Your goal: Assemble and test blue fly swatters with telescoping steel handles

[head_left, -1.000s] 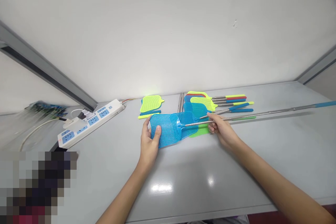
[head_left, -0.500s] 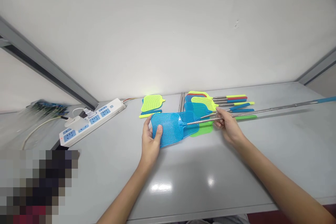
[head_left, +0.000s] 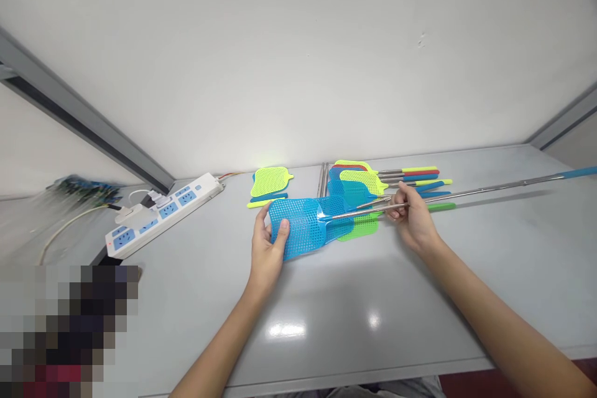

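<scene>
Stretched across the view is a blue fly swatter (head_left: 301, 228) with a long, extended metal rod and a blue handle at the far right. My left hand (head_left: 269, 242) grips its perforated head, thumb on the front face and fingers behind. Around the rod, a good way right of the head, the fingers of my right hand (head_left: 410, 214) are closed. Behind and below lies a pile of other swatters: yellow (head_left: 361, 183), blue (head_left: 340, 189) and green (head_left: 359, 228), with their shorter rods and coloured handles toward the right.
Yellow and blue swatter heads (head_left: 270, 181) lie at the back left beside loose handles (head_left: 267, 201). Thin metal rods (head_left: 323, 180) rest near the wall. A white power strip (head_left: 163, 214) with plugs and cables sits left, near a plastic bag (head_left: 77, 199). Grey posts stand at both sides.
My right hand has slid a little to the right along the rod, away from the swatter's head. The left hand and the head stay almost where they were.
</scene>
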Demonstrator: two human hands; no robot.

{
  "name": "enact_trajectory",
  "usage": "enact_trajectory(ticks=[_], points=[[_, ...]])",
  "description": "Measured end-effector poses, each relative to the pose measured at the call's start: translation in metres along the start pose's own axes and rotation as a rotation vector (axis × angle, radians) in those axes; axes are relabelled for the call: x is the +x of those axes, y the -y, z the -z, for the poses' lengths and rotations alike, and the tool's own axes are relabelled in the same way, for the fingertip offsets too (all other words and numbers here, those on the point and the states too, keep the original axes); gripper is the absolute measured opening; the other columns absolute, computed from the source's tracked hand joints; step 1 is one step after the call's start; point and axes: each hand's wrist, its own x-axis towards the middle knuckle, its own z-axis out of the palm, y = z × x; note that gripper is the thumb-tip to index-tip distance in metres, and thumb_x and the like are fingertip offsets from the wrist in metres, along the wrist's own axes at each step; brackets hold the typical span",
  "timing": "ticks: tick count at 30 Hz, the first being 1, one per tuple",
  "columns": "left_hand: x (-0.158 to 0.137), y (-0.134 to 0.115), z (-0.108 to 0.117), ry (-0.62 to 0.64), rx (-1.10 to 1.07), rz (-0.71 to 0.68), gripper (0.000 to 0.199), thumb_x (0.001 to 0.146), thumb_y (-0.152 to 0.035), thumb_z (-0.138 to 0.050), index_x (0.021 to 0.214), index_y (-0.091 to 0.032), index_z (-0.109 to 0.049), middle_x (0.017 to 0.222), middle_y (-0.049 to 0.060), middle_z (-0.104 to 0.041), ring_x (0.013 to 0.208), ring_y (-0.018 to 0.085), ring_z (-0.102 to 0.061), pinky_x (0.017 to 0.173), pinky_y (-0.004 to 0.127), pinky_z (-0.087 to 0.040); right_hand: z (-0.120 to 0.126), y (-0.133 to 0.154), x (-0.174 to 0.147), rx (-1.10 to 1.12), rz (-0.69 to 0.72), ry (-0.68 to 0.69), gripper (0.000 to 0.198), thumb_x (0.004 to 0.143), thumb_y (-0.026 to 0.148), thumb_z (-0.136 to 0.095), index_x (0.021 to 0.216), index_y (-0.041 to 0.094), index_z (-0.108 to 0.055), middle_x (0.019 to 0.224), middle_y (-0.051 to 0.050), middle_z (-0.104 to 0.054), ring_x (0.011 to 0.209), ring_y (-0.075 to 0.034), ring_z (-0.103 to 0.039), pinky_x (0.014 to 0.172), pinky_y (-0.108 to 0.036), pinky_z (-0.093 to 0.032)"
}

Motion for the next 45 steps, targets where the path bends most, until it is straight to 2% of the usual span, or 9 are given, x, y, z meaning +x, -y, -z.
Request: enact_trajectory(ticks=[5,11,16,29,45], points=[[0.001,0.000,0.000,0.018,0.000,0.011,0.060,0.070,-0.039,-0.059,0.122,-0.022,-0.034,0.104,0.009,-0.058,0.086,0.019,-0.060,0.076,0.033,-0.048,0.000,0.002,0.001,0.039,-0.046,0.032,0.041,0.076,0.037,-0.047,0.043,0.018,-0.032,0.040,0.005,-0.025,0.036,-0.007,-0.030,0.036,-0.021,-0.027],[0.002,0.004,0.003,0.020,0.037,0.043,0.062,0.070,-0.039,-0.059,0.123,-0.020,-0.033,0.099,0.009,-0.060,0.081,0.019,-0.061,0.073,0.033,-0.049,0.001,-0.001,0.002,0.060,-0.161,0.128,0.036,0.079,0.037,-0.041,0.050,0.017,-0.045,0.044,0.004,-0.034,0.036,-0.007,-0.033,0.037,-0.020,-0.028],[0.005,0.006,0.006,0.000,0.070,0.035,0.059,0.071,-0.038,-0.058,0.122,-0.020,-0.034,0.103,0.009,-0.058,0.086,0.019,-0.060,0.076,0.033,-0.048,0.003,-0.005,0.001,0.049,-0.189,0.181,0.036,0.080,0.039,-0.040,0.053,0.017,-0.049,0.043,0.004,-0.034,0.037,-0.007,-0.033,0.037,-0.020,-0.029],[0.008,0.007,0.009,-0.024,0.138,0.040,0.058,0.071,-0.038,-0.057,0.122,-0.020,-0.036,0.112,0.010,-0.054,0.100,0.020,-0.054,0.087,0.036,-0.041,0.001,-0.006,-0.001,0.013,-0.273,0.191,0.033,0.079,0.037,-0.041,0.054,0.017,-0.049,0.040,0.005,-0.031,0.036,-0.007,-0.033,0.038,-0.019,-0.028],[0.010,0.011,0.011,-0.035,0.215,0.009,0.056,0.073,-0.039,-0.055,0.121,-0.019,-0.037,0.114,0.009,-0.053,0.103,0.020,-0.051,0.091,0.037,-0.037,0.001,-0.007,-0.002,-0.009,-0.329,0.232,0.033,0.079,0.038,-0.041,0.054,0.017,-0.048,0.040,0.005,-0.031,0.037,-0.008,-0.033,0.039,-0.020,-0.027]])
